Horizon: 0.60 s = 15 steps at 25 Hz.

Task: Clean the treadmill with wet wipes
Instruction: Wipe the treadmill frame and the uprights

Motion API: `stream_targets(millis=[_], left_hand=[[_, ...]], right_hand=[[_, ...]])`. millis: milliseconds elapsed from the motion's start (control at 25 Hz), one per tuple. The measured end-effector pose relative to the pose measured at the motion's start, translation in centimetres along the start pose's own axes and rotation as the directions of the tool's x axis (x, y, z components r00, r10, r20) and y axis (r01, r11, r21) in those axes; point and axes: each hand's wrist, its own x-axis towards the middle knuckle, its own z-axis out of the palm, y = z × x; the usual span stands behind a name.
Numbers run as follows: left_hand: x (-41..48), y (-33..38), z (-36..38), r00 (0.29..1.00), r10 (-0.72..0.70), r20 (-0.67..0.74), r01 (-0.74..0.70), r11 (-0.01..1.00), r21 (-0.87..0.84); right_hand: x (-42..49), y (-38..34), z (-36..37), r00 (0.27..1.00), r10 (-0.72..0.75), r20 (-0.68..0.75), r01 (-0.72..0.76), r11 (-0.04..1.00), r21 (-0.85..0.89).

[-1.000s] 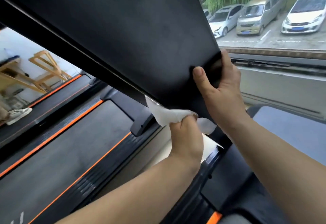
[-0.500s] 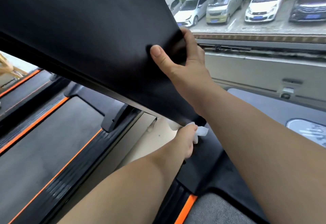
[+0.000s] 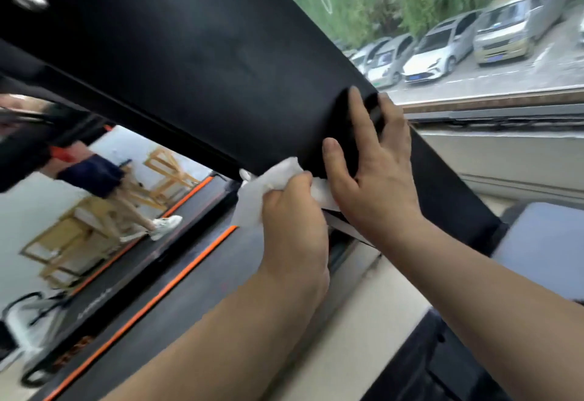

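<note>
My left hand (image 3: 294, 208) clutches the wipe (image 3: 265, 192) against the lower edge of the raised black panel (image 3: 189, 53), just beside my right hand (image 3: 376, 179), which clasps its right edge, with open room left over the belt (image 3: 158, 321).
</note>
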Motion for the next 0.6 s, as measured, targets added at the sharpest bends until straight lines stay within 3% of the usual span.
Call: stream_targets(millis=[200,400,480,600], left_hand=[[0.5,9.0,-3.1,0.971,0.21,-0.113,-0.202,0.976,0.082],[0.2,16.1,-6.4,0.897,0.4,-0.191,-0.341,0.898,0.278],[0.8,18.6,-7.4,0.837,0.477,-0.267,-0.404,0.869,0.284],[2.1,20.5,-7.7,0.803,0.504,-0.319,-0.434,0.86,0.267]], right_hand=[[1.8,-8.3,1.4,0.922,-0.368,-0.119,0.375,0.926,0.044],[1.6,-11.9,2.3,0.922,-0.372,-0.11,0.382,0.919,0.096],[1.9,-12.4,2.2,0.916,-0.386,-0.105,0.396,0.912,0.109],[2.4,-13.7,2.3,0.917,-0.387,-0.097,0.398,0.904,0.153]])
